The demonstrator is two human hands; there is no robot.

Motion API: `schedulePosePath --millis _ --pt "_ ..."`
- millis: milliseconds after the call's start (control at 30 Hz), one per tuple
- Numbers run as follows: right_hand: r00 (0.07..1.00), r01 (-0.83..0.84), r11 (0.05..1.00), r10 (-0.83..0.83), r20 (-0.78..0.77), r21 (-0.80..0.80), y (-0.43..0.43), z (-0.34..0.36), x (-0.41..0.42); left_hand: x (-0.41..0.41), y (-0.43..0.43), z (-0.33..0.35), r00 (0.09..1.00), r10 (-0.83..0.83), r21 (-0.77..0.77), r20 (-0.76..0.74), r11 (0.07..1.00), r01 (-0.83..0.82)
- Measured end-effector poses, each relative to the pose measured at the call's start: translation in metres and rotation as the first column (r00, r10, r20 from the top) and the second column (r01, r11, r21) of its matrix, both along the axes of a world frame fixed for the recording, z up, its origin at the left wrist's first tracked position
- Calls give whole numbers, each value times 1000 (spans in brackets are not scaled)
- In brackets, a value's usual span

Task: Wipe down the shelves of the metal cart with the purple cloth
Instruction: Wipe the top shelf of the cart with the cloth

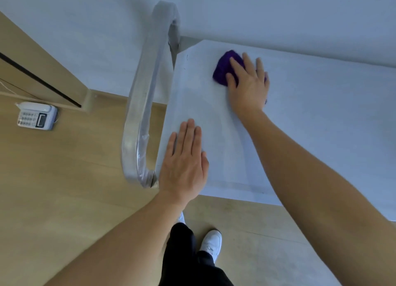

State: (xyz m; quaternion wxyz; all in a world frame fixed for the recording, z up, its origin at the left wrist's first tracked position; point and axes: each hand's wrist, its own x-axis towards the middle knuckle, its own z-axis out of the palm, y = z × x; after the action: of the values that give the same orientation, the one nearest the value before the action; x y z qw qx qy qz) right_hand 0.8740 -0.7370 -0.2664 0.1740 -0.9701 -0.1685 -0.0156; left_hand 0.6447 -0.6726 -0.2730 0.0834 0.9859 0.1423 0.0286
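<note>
Evidently mid-wipe: right hand, fingers spread, pressed cloth flat onto top shelf; left hand, fingers together, probably steadied cart.

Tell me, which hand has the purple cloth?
The right hand: it presses the cloth on the shelf. The left hand lies flat on bare shelf, near the handle.

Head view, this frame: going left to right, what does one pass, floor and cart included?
telephone on the floor → wrapped cart handle → left hand flat on the top shelf → purple cloth, its left part showing → right hand pressing on it.
</note>
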Motion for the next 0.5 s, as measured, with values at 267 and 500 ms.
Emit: schedulePosePath --millis 267,500 --pt "924 -382 924 381 37 22 53 -1 -60 5 6 -1 1000 -5 19 -9 1000 5" --pt "992 -123 991 122 8 55 27 -5 2 15 11 -3 1000 -21 6 13 1000 21"
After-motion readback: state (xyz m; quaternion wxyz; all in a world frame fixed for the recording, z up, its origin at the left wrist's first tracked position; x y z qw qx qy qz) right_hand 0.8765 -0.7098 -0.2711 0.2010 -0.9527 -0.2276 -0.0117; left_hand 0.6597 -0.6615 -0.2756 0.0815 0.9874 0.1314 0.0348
